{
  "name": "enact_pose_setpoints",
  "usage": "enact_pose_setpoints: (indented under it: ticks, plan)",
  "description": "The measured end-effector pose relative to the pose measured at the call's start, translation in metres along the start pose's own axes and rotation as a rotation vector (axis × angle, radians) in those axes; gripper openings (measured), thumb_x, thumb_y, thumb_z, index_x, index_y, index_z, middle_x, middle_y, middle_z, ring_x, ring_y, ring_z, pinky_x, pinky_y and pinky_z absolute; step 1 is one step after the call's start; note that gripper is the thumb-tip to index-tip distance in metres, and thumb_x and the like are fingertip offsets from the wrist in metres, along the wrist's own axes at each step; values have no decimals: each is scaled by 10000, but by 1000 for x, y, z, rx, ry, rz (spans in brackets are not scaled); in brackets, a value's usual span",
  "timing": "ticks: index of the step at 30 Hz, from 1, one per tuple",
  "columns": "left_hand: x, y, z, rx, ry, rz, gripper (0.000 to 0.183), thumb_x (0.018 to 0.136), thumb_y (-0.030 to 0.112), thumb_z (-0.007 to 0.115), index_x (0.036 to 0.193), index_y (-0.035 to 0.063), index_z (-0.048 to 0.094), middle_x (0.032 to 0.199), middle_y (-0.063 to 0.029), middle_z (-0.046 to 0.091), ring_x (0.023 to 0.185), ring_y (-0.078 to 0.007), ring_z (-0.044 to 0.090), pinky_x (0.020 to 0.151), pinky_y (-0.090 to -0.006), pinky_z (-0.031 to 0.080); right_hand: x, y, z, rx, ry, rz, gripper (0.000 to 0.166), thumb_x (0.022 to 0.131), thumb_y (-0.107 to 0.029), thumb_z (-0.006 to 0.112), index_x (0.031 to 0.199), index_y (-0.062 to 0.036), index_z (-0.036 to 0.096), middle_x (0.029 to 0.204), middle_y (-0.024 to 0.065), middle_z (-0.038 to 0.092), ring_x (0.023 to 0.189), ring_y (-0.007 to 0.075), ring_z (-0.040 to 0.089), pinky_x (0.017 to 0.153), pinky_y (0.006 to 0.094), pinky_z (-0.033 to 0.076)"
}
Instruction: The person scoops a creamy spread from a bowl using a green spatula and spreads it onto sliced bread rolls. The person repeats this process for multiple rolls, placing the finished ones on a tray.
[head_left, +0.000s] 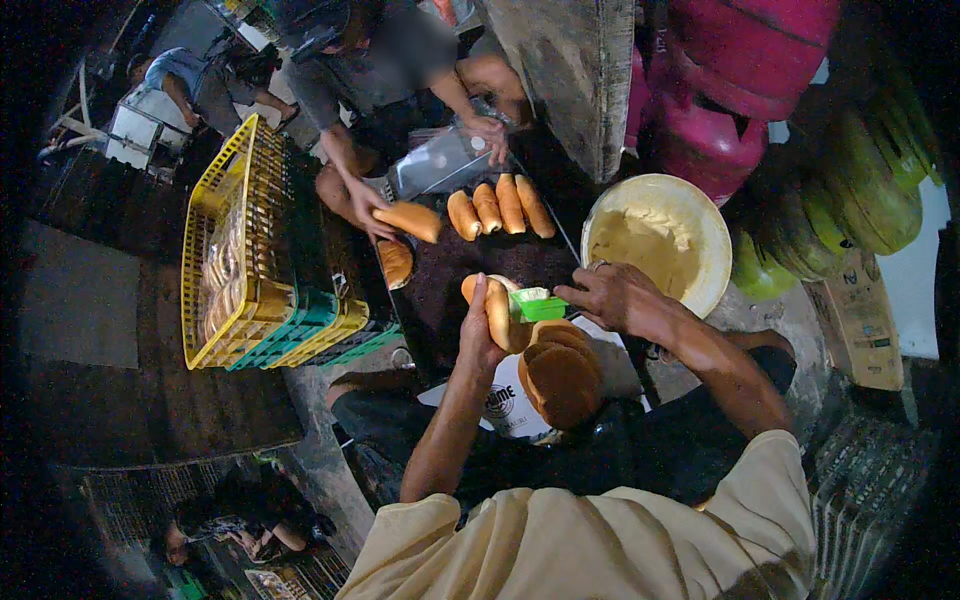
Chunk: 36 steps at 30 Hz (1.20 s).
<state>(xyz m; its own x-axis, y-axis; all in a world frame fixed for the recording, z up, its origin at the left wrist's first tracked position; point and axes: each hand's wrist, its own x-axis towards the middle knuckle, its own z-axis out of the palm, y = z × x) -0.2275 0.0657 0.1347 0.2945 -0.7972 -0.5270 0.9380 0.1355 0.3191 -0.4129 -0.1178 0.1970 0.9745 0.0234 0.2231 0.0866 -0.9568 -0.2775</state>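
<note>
My left hand grips a long bread roll that looks split along its side. Close against the roll is a bright green plastic scraper carrying pale cream. The fingers of my right hand are closed on the scraper's far end. Just beyond that hand stands a round tub with yellowish cream inside. A pile of brown rolls lies near my lap on white printed sheeting. Several filled-looking rolls form a row on the dark tabletop.
Opposite me, a co-worker's hand holds a blurred roll; their other hand rests by clear plastic bags. Stacked crates stand left, pink gas cylinders and green cylinders right. A wooden board rises behind.
</note>
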Motion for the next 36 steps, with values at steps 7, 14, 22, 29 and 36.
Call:
enact_pose_setpoints:
  ticks: [7,14,22,29,36]
  plan:
    - [-27,-9,15,209,-52,158,464,977,361,592,1315,57,500,1236,-101,605,1157,-259,582,1049,-411,443,1,-10,0,-69,-81,180,431,858,-238,604,1282,-165,575,918,105,619,796,307,674,655,431,565]
    - [2,22,-29,284,26,290,434,950,205,616,1293,-30,492,1159,-167,639,1113,-271,619,1035,-391,476,-16,0,-2,-195,-80,143,442,827,-235,633,1265,-176,616,948,120,638,820,314,663,688,463,547]
    - [53,47,-81,1180,475,726,466,817,2,641,1240,139,500,1157,-115,628,967,-336,669,859,-468,538,-17,35,-50,-79,61,387,377,848,-215,658,1220,-156,670,979,132,656,876,358,646,761,459,516]
    - [78,20,-42,2408,377,-92,296,964,314,509,1137,92,603,1092,-141,655,1053,-329,632,902,-476,471,-40,61,-57,48,-155,589,309,854,-244,664,1107,-71,706,983,180,699,935,391,643,858,480,493]
    - [175,189,-166,2087,409,38,539,931,527,542,1174,49,606,1168,-201,653,1120,-367,607,936,-415,486,-38,98,-57,0,-255,625,293,835,-260,657,1012,-31,700,959,225,696,904,405,673,826,497,529]
